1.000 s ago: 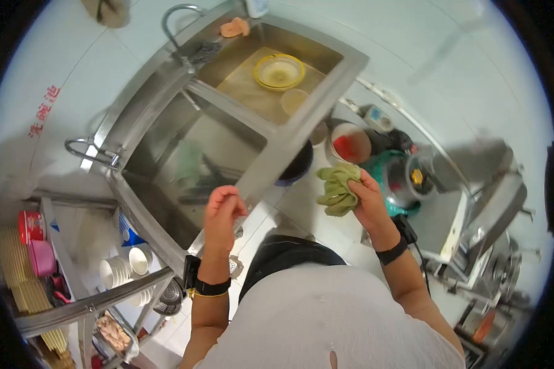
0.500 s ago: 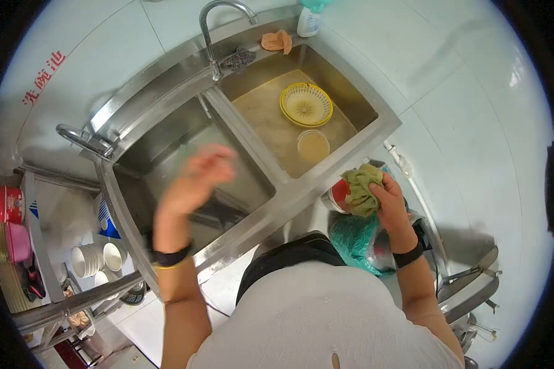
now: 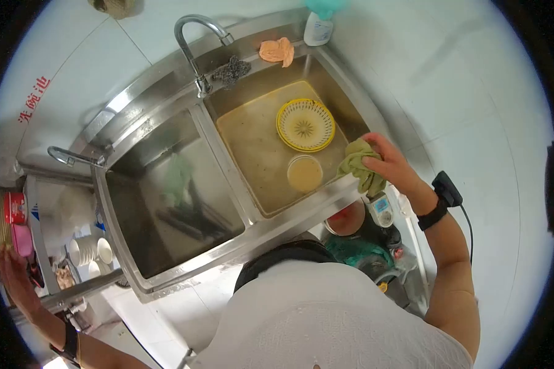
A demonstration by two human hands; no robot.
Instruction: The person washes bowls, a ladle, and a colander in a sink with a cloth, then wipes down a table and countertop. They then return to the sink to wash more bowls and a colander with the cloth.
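My right hand [image 3: 395, 166] grips a crumpled green cloth [image 3: 360, 166] over the front right rim of the right sink basin [image 3: 252, 147]. Far to the left, my left hand [image 3: 18, 286] is stretched out with nothing visible in it, close to a pink container [image 3: 22, 240] and a stack of pale, thin-edged items [image 3: 0, 227] on the shelf. In the right basin's cloudy water are a yellow-rimmed strainer basket [image 3: 305, 125] and a round, pale bowl-like container [image 3: 305, 174]. The left basin [image 3: 129, 203] holds water, with a greenish shape and dark, long shapes under it.
Two faucets, one at the back [image 3: 188, 52] and one at the left [image 3: 74, 157], rise over the sink. An orange cloth [image 3: 278, 51], a steel scrubber [image 3: 232, 71] and a white bottle [image 3: 318, 29] line the back ledge. White cups [image 3: 83, 251] stand on the left shelf.
My left hand has swung from above the left basin out to the shelf at the left. My right hand has moved up to the sink rim with the green cloth. The view has shifted slightly.
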